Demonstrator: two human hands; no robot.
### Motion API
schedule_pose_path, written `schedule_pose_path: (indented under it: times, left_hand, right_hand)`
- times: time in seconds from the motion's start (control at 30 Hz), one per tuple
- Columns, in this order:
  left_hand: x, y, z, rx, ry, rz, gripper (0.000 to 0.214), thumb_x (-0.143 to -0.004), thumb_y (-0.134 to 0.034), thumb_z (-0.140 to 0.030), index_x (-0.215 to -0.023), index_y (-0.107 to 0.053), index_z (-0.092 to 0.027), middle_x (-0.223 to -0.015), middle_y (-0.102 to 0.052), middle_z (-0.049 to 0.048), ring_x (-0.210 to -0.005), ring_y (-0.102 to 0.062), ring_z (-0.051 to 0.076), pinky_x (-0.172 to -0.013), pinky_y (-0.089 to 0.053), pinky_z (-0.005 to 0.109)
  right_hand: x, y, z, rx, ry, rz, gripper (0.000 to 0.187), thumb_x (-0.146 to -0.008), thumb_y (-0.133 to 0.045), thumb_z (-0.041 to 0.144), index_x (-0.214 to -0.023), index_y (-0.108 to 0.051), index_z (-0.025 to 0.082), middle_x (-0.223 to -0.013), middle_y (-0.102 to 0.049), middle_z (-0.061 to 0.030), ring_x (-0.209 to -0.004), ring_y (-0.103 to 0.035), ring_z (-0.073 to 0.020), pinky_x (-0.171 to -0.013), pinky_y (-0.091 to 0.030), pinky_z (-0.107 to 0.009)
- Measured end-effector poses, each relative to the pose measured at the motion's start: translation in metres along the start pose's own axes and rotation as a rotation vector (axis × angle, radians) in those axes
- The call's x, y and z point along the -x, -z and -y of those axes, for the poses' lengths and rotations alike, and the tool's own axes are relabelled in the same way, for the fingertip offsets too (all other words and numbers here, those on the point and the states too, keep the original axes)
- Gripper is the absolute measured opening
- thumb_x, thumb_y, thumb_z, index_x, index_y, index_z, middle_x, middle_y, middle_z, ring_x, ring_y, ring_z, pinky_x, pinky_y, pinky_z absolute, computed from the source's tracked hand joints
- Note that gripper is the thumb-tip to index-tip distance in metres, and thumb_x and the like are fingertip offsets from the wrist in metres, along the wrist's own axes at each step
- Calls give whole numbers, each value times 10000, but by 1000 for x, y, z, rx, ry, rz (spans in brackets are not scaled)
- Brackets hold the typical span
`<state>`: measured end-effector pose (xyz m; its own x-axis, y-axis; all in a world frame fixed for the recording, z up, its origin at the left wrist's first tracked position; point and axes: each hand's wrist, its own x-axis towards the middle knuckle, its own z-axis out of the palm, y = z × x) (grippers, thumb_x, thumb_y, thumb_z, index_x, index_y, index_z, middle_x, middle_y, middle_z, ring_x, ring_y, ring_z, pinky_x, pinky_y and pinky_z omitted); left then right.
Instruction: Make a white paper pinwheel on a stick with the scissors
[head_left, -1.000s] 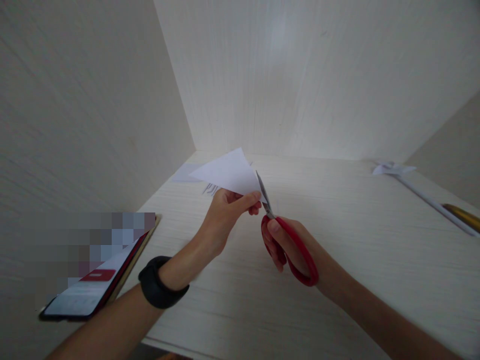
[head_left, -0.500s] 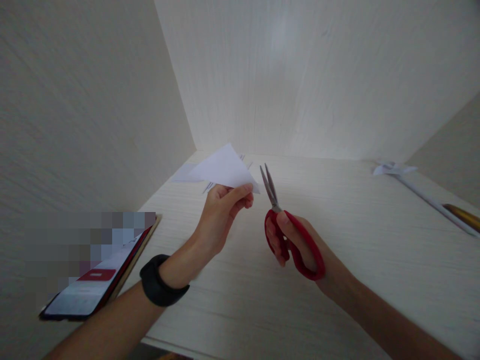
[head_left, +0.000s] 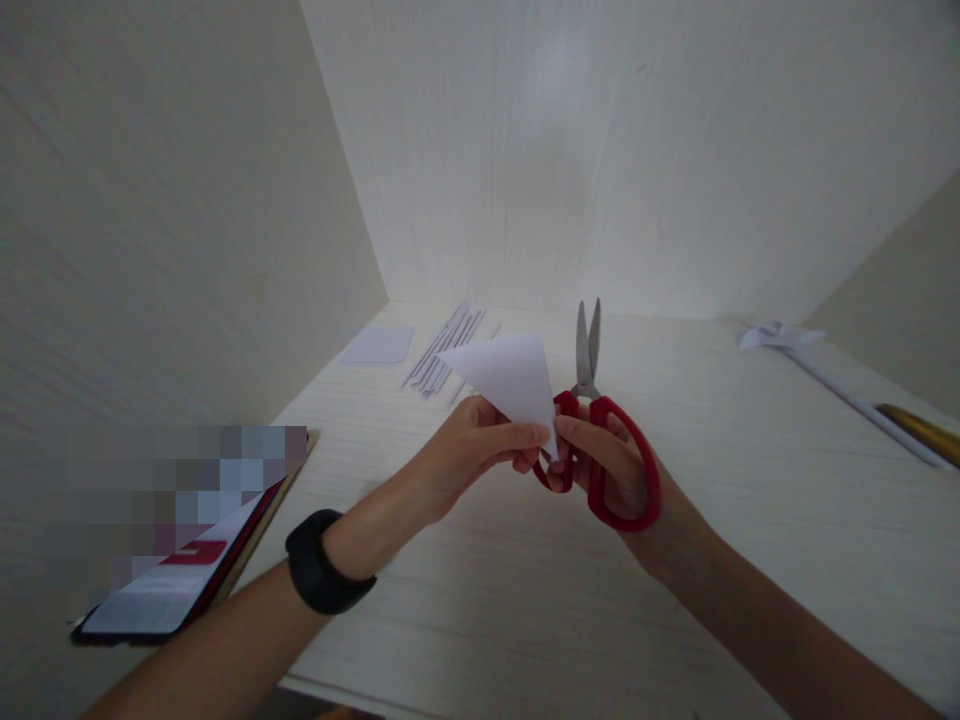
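Between thumb and fingers, my left hand (head_left: 480,445) pinches the lower corner of a white paper triangle (head_left: 506,372), whose long tip points left. My right hand (head_left: 607,455) has the red-handled scissors (head_left: 626,510) looped on its fingers, their blades slightly apart and pointing up, away from the paper. The right thumb and fingertips meet the paper's edge beside the left thumb. Part of the lower corner is hidden by the fingers.
Thin white paper strips (head_left: 439,355) and a white paper piece (head_left: 377,345) lie at the back left. At right are a paper pinwheel (head_left: 780,336) on a white stick and a golden object (head_left: 919,432). A tablet or phone (head_left: 150,605) leans at the left.
My left hand has moved right with the paper, which has turned. The scissors have swung upright, and my right fingertips have come to the paper's edge.
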<state>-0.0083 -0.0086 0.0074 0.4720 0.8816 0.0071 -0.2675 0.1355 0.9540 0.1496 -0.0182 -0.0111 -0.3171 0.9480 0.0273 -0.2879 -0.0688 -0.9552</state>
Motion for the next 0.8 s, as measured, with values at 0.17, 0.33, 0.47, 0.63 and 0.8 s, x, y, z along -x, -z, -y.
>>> schedule_pose_path:
  times: [0.17,0.33,0.47,0.63,0.8]
  left_hand:
    - [-2,4,2,8,9,50,117,-674,-743,-234,-696,-704,-126,-612,-625,10,-536,-487,78,-552,-389,220]
    - [-3,3,4,34,-31,-3,124,-714,-740,-263,-761,-715,-150,-723,-679,22,-622,-555,98,-606,-422,225]
    - [-1,3,4,-10,-62,-54,118,-721,-735,-267,-738,-713,-152,-719,-694,31,-677,-593,127,-652,-438,241]
    - [0,1,1,-20,-90,-75,120,-709,-740,-247,-761,-727,-140,-748,-715,45,-676,-611,134,-684,-456,255]
    - [-2,-1,-3,42,-203,-187,104,-700,-749,-211,-787,-732,-156,-739,-712,25,-697,-628,129,-705,-481,244]
  right_hand:
    - [1,-1,3,-1,19,2,277,-807,-627,334,-594,-557,170,-569,-550,16,-532,-525,-107,-521,-402,-245]
    - [6,-6,14,173,40,-66,233,-772,-644,346,-632,-570,174,-558,-543,23,-518,-505,-96,-497,-394,-228]
    - [7,-10,19,251,29,-82,223,-738,-664,364,-665,-567,176,-532,-530,28,-484,-478,-90,-477,-389,-225]
    - [6,-9,16,230,72,-92,303,-777,-645,443,-659,-530,188,-541,-503,31,-496,-466,-92,-479,-374,-228]
    - [6,-7,13,250,117,-1,478,-831,-483,639,-633,-442,205,-570,-431,23,-531,-414,-108,-523,-360,-262]
